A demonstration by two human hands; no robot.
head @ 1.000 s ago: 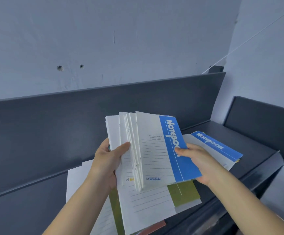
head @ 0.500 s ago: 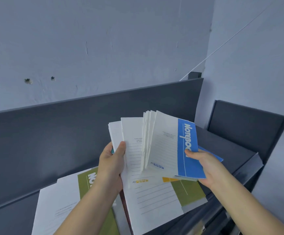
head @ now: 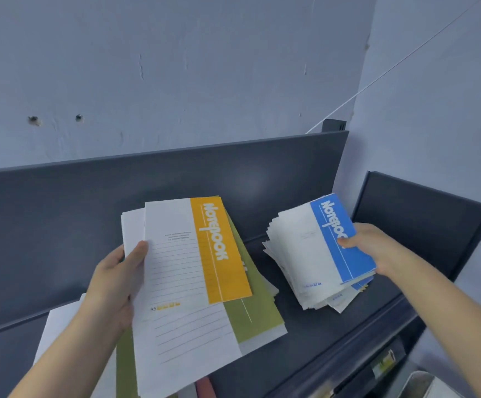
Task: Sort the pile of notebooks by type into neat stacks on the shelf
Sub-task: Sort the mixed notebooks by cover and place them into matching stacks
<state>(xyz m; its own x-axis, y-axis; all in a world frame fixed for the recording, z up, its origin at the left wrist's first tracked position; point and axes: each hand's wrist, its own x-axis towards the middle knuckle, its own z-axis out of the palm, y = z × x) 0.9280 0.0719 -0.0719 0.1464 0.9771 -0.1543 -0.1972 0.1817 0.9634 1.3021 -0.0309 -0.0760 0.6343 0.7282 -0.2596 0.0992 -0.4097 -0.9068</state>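
Green notebook (head: pixel 252 317) under orange notebook (head: pixel 219 251)

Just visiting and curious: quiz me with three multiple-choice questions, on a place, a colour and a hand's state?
1. Where is the blue-banded stack? A) right of the orange-banded notebook B) left of it C) under it
2. The band on the top notebook in the left hand is: A) red B) orange C) blue
3. The right hand is: A) open, empty B) an empty fist C) gripping the blue-banded stack

Answers: 1 A, it is toward the picture's right. 2 B, that band is orange. 3 C, its thumb presses the cover.
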